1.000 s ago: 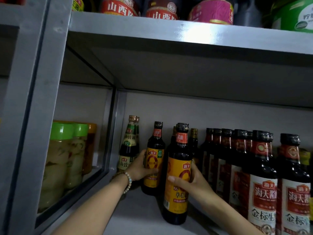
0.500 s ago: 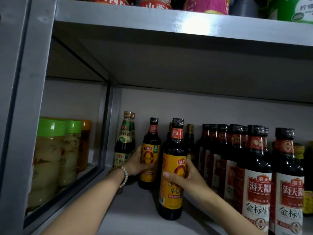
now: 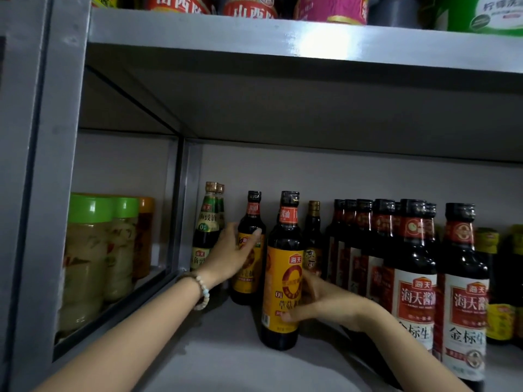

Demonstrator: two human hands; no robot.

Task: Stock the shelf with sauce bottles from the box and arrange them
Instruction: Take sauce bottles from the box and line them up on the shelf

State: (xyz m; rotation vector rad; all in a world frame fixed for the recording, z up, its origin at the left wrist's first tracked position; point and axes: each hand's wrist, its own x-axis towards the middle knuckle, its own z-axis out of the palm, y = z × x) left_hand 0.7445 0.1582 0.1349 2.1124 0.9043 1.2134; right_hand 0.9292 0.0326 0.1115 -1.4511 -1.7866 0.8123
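Note:
Two dark sauce bottles with yellow labels stand upright on the grey shelf (image 3: 226,360). The front bottle (image 3: 283,239) is near the shelf's edge, and my right hand (image 3: 325,304) grips its lower label from the right. The rear bottle (image 3: 252,219) stands further back and to the left. My left hand (image 3: 230,256), with a bead bracelet on the wrist, wraps around its body, thumb up at its shoulder. The box is not in view.
Green-labelled bottles (image 3: 208,222) stand at the left wall of the bay. Rows of red-and-white-labelled bottles (image 3: 416,281) fill the right side. Green-lidded jars (image 3: 87,250) sit in the neighbouring bay past the steel post (image 3: 42,193). The upper shelf (image 3: 283,35) carries more goods.
My left hand has slid higher on the rear bottle. My right hand has dropped from the middle of the front bottle's label to its lower part. Both bottles stay upright.

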